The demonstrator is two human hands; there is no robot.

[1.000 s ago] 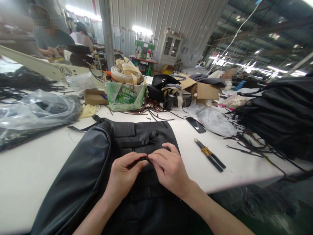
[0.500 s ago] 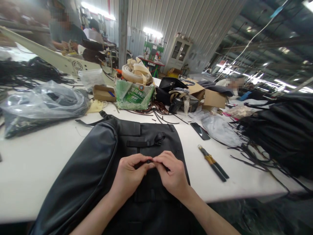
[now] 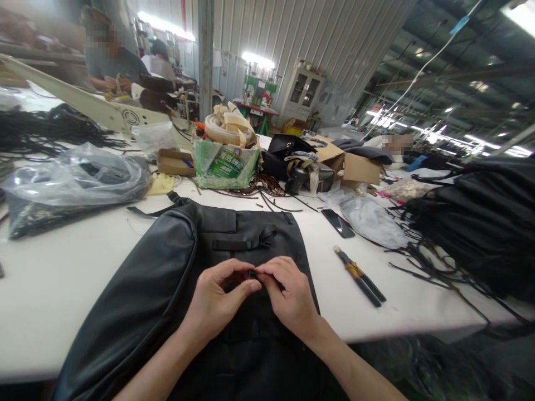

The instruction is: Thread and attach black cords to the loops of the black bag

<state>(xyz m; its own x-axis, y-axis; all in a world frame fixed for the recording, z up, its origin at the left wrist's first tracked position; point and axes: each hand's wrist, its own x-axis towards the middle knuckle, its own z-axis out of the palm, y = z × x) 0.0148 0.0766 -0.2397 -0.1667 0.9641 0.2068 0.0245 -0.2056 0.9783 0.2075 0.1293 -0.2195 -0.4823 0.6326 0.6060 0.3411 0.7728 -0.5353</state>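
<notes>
A black leather-like bag (image 3: 142, 295) with straps lies on the white table in front of me, reaching over its near edge. Above its middle, my left hand (image 3: 217, 298) and my right hand (image 3: 290, 295) meet at the fingertips. Between them is a small black piece (image 3: 251, 273), its exact kind too small to tell. The right thumb and fingers pinch it; the left fingertips grip its other side, the thumb a little lower. Just beyond the hands, a black strap (image 3: 232, 245) with a looped end lies across the bag.
Right of the bag lie pliers (image 3: 359, 277) with dark handles and a phone (image 3: 337, 223). Black bags (image 3: 489, 223) are piled at far right. A clear plastic bag (image 3: 75, 181) is at left; a green box (image 3: 225, 166) holding rolled webbing stands behind. Co-workers sit farther back.
My left thumb has slid slightly down and apart from the index finger, so the small black piece shows more. Both hands stay together over the bag; the view has shifted a little.
</notes>
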